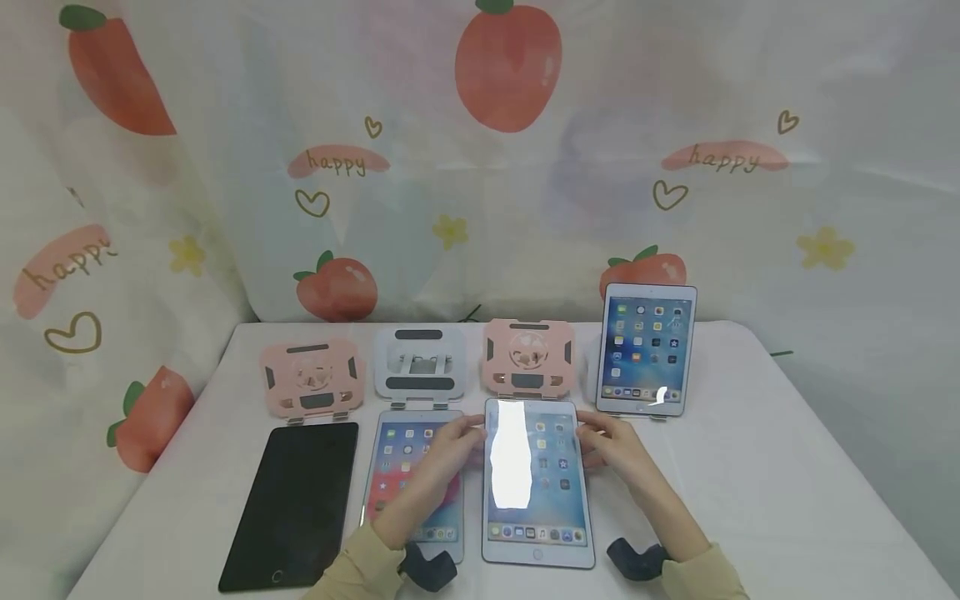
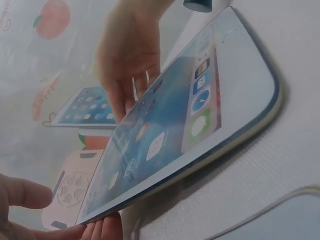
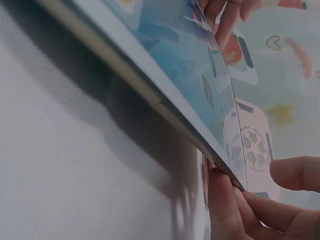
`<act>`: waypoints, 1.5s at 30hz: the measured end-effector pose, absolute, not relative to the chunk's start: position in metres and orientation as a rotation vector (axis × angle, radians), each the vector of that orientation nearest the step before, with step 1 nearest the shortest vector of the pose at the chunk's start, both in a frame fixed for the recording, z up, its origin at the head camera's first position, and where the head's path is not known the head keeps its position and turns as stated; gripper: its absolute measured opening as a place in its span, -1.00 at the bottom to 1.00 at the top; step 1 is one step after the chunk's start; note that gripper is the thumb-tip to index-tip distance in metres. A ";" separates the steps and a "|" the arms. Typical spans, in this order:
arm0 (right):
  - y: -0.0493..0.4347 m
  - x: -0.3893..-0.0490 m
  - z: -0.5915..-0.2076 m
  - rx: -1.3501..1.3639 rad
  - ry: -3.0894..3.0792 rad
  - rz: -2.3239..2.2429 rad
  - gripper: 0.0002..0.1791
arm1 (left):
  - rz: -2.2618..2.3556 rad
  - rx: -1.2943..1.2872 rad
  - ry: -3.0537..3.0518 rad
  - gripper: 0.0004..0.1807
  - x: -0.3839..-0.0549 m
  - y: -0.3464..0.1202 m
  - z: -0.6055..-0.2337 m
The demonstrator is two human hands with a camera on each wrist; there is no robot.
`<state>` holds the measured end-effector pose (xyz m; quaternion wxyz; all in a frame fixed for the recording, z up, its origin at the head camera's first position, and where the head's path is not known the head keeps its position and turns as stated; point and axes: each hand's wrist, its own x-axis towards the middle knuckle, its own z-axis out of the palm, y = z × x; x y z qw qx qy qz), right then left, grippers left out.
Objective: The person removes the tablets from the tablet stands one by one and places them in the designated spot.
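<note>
Between both hands is a white tablet (image 1: 538,483) with a lit home screen and a bright glare strip. My left hand (image 1: 456,442) holds its left edge near the far end, fingers at and under the edge, thumb off the screen. At the opposite edge my right hand (image 1: 613,446) holds it likewise, with fingertips (image 3: 222,195) tucked beneath the edge and the thumb raised. A shadow under the tablet shows in both wrist views, so it is partly raised from the white cloth. Just behind it stands a pink folding stand (image 1: 558,358) with a round cutout.
A black tablet (image 1: 296,500) and another white tablet (image 1: 405,433) lie to the left, the latter partly behind my left forearm. Behind them stand a second pink stand (image 1: 277,379) and a pale blue stand (image 1: 384,367). One tablet (image 1: 648,350) rests upright at the back right.
</note>
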<state>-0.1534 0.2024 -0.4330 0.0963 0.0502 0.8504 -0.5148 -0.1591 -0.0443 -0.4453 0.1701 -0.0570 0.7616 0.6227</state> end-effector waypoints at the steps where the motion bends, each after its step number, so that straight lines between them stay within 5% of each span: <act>1: 0.202 -0.154 -0.434 0.151 2.523 -1.515 -0.48 | 1.779 -0.164 2.154 -0.49 -0.159 -0.044 -0.446; 45: 0.204 -0.151 -0.419 0.018 2.387 -1.367 -0.18 | 1.637 -0.063 2.265 -0.33 -0.156 -0.034 -0.448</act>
